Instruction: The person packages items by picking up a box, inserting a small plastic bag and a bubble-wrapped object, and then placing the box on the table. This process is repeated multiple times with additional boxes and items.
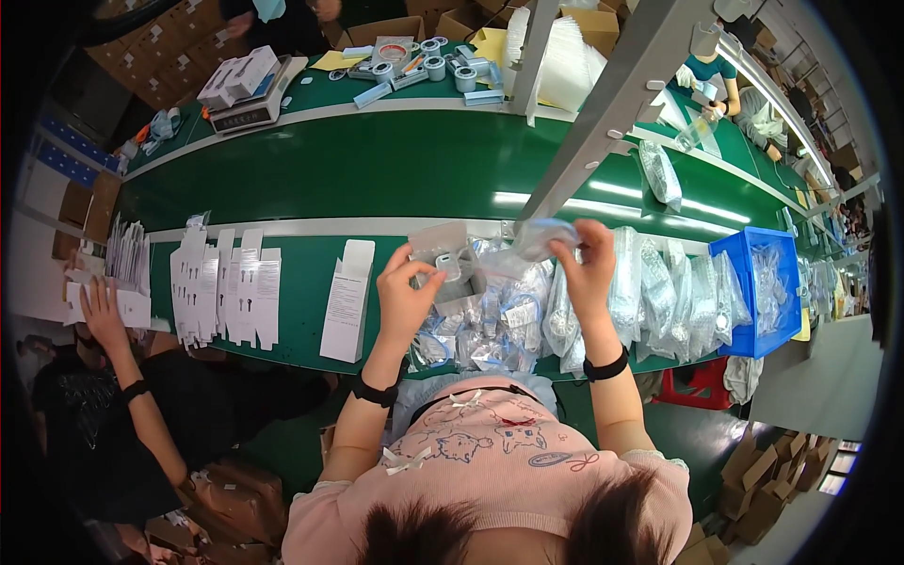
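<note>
Left hand (pixel 407 287) pinches a small grey moulded plastic tray (pixel 441 252), right hand (pixel 586 268) grips a clear crinkled plastic bag (pixel 539 237), both held above the heap of clear bagged parts (pixel 527 315) on the green conveyor table (pixel 377 169), blue plastic crate (pixel 753 292) farther right.

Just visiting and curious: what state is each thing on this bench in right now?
left hand: gripping a small grey part
right hand: pinching a clear plastic bag, lifted
flat white cartons: unfolded, lying in a row
blue bin: holds bagged parts
bagged parts pile: heaped on the bench
</note>
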`<state>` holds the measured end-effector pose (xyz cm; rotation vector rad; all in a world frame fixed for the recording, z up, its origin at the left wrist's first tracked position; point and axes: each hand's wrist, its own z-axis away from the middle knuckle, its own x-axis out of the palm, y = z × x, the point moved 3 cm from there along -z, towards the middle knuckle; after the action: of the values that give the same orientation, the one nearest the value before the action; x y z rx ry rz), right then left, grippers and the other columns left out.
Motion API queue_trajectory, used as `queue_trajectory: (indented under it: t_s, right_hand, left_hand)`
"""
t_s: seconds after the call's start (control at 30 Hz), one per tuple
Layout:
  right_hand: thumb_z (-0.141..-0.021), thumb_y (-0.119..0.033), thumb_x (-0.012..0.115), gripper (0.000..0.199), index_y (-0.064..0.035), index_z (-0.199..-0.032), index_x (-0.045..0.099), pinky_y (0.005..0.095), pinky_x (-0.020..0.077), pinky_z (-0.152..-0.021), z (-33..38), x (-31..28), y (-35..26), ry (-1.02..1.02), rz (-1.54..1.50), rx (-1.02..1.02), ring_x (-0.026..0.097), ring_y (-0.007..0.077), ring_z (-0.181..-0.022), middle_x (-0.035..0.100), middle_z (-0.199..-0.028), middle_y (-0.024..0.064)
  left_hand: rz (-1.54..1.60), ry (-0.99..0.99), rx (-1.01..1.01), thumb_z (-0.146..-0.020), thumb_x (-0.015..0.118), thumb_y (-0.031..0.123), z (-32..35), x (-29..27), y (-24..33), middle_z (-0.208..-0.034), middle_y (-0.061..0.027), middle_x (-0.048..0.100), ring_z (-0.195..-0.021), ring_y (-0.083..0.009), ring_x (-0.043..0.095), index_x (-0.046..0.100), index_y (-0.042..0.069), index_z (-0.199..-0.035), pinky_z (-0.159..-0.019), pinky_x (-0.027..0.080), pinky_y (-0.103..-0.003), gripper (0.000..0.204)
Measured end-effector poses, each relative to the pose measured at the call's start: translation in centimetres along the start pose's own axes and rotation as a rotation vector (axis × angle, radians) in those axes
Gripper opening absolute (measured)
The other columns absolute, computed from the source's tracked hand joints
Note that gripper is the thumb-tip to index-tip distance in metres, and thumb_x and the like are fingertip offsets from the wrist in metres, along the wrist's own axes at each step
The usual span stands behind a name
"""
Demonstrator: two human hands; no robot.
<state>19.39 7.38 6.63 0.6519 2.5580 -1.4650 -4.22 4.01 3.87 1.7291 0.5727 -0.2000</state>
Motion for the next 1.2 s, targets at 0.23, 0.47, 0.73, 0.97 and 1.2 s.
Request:
queue_trajectory:
  t_s: [0.23,0.47,0.73,0.97,1.2]
  right_hand:
    - [-0.07,-0.01,0.063,0.017,-0.0024,-0.083,0.056,0.0294,0.0483,-0.064,0.9,5.1,-4.3,-0.421,-0.049,-0.699,0.058,0.0245,-0.078,0.058,-0.084,0.0093]
    - [-0.065,-0.021,0.069,0.042,-0.0059,-0.101,0.053,0.039,0.0373,-0.088,1.3,6.5,-3.6,-0.8,0.212,-0.611,0.041,0.0307,-0.109,0.047,-0.111,0.0175]
    - [-0.057,-0.026,0.078,0.108,-0.0081,-0.135,0.006,0.0387,0.0226,-0.101,5.8,9.5,5.7,-0.853,-0.341,0.064,0.024,0.0296,-0.125,0.017,-0.137,0.0187]
    - [-0.056,-0.014,0.074,0.094,-0.0044,-0.131,0.017,0.0315,0.0268,-0.099,-0.5,12.6,5.3,-0.734,-0.458,0.263,0.034,0.0256,-0.119,0.035,-0.127,0.0161]
    - [-0.056,-0.014,0.075,0.09,-0.002,-0.128,0.021,0.0347,0.032,-0.095,-8.8,20.7,12.0,-0.252,-0.253,0.171,0.039,0.0291,-0.114,0.037,-0.124,0.0169]
  left_hand:
    - [0.196,-0.027,-0.081,-0.059,0.069,0.002,-1.1,0.8,-2.3,-0.083,-0.008,0.059,-0.05,-0.01,0.044,0.06,-0.002,-0.068,-0.044,0.031,-0.023,0.013]
    - [0.232,0.017,-0.114,-0.06,0.068,0.001,-1.1,0.0,-3.6,-0.077,-0.0035,0.054,-0.051,-0.0074,0.039,0.058,-0.003,-0.067,-0.045,0.029,-0.022,0.012]
    - [0.256,0.111,-0.068,-0.064,0.067,0.002,-0.3,0.5,-5.5,-0.078,-0.0026,0.051,-0.054,-0.0062,0.037,0.058,-0.001,-0.063,-0.045,0.026,-0.02,0.01]
    - [0.097,0.14,-0.067,-0.065,0.07,0.012,-2.4,-6.3,-8.7,-0.12,-0.0142,0.04,-0.107,-0.0279,0.045,0.034,0.003,-0.122,-0.085,0.04,-0.031,0.068]
    - [-0.295,-0.346,-0.593,-0.062,0.074,0.019,-0.8,-7.7,-19.0,-0.12,-0.017,0.043,-0.107,-0.027,0.045,0.028,0.003,-0.128,-0.091,0.035,-0.034,0.082]
